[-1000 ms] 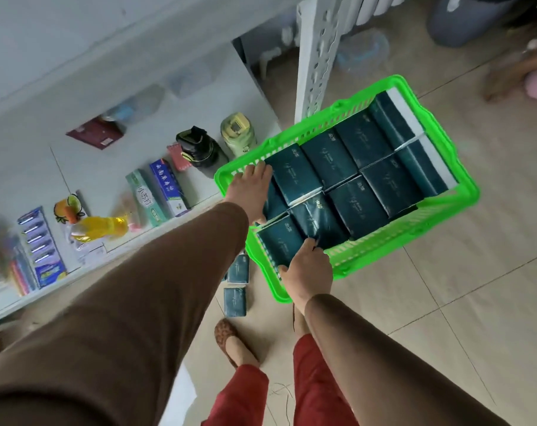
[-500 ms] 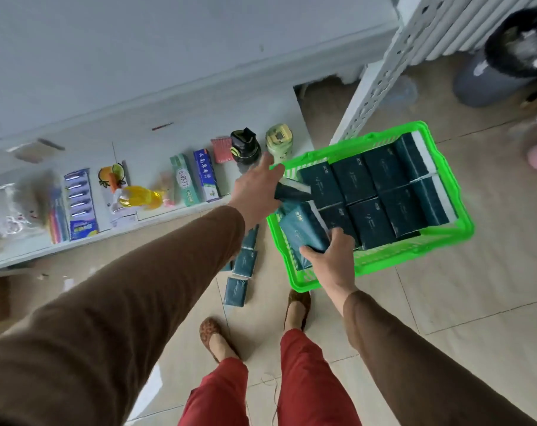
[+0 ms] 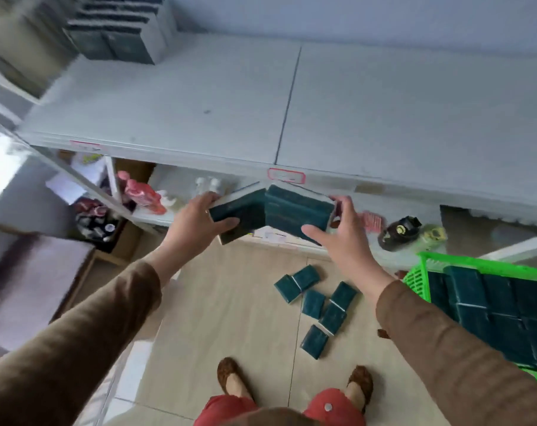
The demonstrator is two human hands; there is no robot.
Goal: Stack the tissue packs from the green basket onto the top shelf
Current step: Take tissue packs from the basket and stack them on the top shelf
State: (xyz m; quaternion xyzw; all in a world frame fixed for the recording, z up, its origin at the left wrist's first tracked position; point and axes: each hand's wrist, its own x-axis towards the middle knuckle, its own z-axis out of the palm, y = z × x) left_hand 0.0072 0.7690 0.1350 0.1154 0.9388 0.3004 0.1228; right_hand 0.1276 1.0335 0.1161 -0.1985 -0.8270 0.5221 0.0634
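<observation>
- Left hand [image 3: 196, 221] grips one dark-teal tissue pack [image 3: 238, 215]; right hand [image 3: 337, 232] clasps a small bundle [image 3: 298, 212] — both raised just below the top shelf [image 3: 414, 118] edge.
- Stacked packs [image 3: 116, 32] already sit far-left on it — likely the target.
- Green basket [image 3: 488, 265], right, holds more; several loose packs [image 3: 319, 309] lie on the floor.

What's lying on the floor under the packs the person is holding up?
Below the held tissue packs, six loose packs lie scattered on the floor tiles, near the person's shoes. The right sleeve covers the floor between them and the green basket.
</observation>
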